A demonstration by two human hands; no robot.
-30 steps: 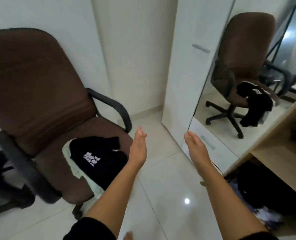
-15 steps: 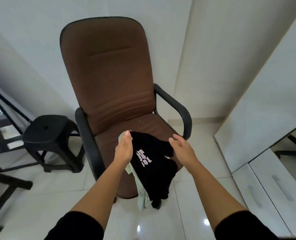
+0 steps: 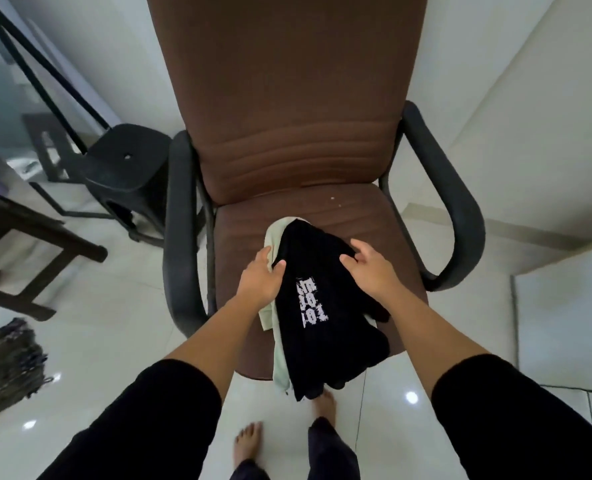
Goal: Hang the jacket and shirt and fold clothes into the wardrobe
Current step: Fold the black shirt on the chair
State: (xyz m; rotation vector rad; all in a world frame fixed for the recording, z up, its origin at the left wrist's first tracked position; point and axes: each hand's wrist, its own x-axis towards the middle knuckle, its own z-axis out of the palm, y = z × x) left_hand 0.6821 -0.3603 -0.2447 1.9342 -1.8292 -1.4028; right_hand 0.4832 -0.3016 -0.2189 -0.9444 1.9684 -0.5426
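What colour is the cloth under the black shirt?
Pale green, peeking out beneath the black shirt, in the head view.

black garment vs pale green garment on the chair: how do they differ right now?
The black garment lies on top; the pale green garment sits under it, showing only along the left edge. The black garment carries white print; no print shows on the pale green garment. The right hand touches only the black one; the left hand grips where both meet. Both rest on the brown chair seat and hang over its front edge.

a home room: brown office chair (image 3: 298, 140), black stool (image 3: 125, 164), tiled floor (image 3: 114, 327)
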